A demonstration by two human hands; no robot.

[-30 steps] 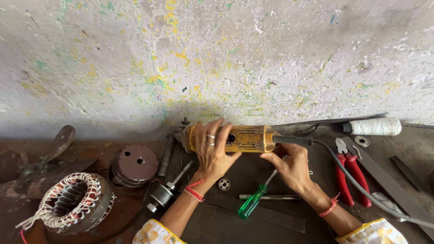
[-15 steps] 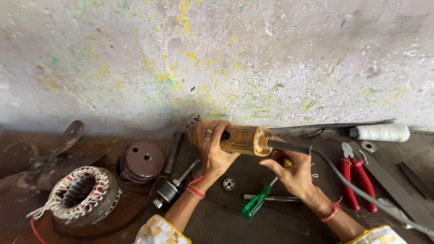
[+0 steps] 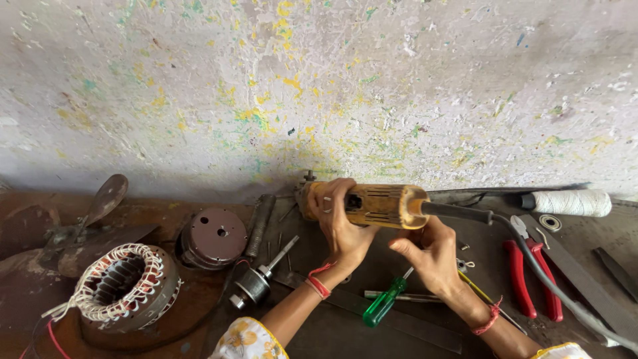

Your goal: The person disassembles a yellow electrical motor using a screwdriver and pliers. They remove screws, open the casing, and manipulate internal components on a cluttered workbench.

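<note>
My left hand (image 3: 339,223) is wrapped around the front of a yellow angle grinder (image 3: 379,205) that lies level above the bench, its head to the left and its black cord leaving to the right. Under the grinder's rear end, my right hand (image 3: 432,256) touches the body with its fingertips, fingers partly curled. A green-handled screwdriver (image 3: 384,306) lies on the bench just below both hands.
A wound motor stator (image 3: 123,286) sits at the lower left, a brown round end cover (image 3: 214,236) and a rotor with shaft (image 3: 256,282) beside it. Red-handled pliers (image 3: 528,279), a white thread spool (image 3: 571,203) and a washer (image 3: 549,222) lie at the right. The speckled wall stands close behind.
The grinder has been lifted and tilted slightly with my left hand still on it. My right hand has moved from beside the rear end to under it.
</note>
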